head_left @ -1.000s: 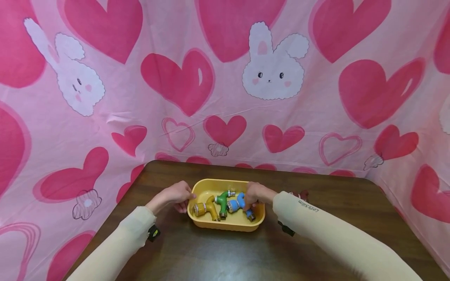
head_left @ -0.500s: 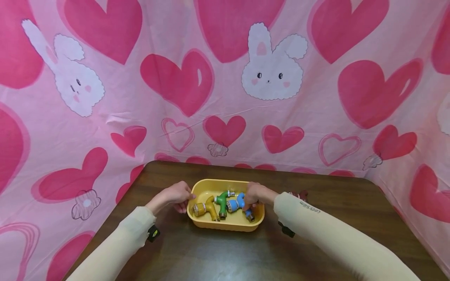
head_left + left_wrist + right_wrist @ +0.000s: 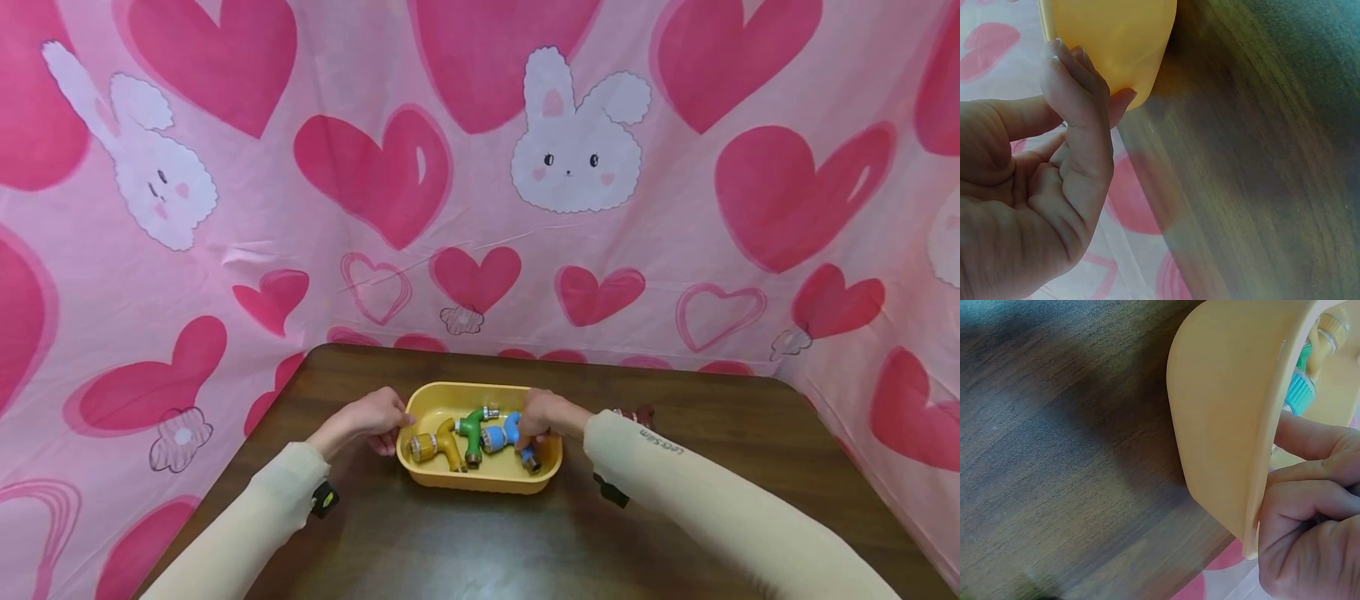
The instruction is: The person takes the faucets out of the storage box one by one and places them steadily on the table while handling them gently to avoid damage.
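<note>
A yellow basin (image 3: 480, 482) stands on the table with a yellow faucet (image 3: 442, 446), a green faucet (image 3: 472, 432) and a blue faucet (image 3: 498, 437) lying inside. My left hand (image 3: 372, 419) pinches the basin's left end; in the left wrist view the fingers of that hand (image 3: 1072, 156) are bent at the basin's wall (image 3: 1110, 44). At the other end my right hand (image 3: 546, 417) grips the rim, its fingers partly over the blue faucet. The right wrist view has this hand (image 3: 1313, 500) at the rim, beside the basin's outer wall (image 3: 1229, 412).
A dark red object (image 3: 643, 416) lies on the brown wooden table (image 3: 465, 550) right of the basin, partly hidden by the right sleeve. Pink cloth (image 3: 480, 208) with hearts and rabbits hangs behind the table and at both sides.
</note>
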`<state>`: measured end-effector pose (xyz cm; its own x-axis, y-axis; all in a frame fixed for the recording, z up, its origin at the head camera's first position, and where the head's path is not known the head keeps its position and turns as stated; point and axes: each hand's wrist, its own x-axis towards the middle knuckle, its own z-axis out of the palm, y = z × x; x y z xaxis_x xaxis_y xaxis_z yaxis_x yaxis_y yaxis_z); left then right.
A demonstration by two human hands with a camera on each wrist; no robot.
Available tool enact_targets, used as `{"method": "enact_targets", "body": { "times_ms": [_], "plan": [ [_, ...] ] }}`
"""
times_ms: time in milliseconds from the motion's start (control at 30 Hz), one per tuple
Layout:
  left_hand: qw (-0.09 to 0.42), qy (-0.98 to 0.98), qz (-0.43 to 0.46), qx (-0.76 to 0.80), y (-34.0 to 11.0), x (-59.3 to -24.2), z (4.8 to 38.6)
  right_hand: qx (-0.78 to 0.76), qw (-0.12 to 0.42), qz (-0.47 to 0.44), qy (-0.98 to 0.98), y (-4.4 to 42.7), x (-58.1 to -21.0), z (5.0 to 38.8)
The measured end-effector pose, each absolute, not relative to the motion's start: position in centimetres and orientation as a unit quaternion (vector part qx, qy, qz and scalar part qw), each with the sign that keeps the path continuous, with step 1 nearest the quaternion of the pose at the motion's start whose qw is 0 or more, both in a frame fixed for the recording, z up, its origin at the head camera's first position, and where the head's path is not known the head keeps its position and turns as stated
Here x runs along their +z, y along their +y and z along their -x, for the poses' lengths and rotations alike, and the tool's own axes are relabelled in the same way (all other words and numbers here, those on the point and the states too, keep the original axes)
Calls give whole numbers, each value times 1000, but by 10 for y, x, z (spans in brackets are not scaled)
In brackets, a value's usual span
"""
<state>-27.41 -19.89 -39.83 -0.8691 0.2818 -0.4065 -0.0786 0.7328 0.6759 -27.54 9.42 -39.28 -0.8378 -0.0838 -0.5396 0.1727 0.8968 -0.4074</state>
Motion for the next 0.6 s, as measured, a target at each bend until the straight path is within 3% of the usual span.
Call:
{"method": "enact_targets", "body": {
  "times_ms": [600],
  "plan": [
    [246,896,-58,365,-198,-397,272,-234,254,-4,938,95,-396,271]
  ]
}}
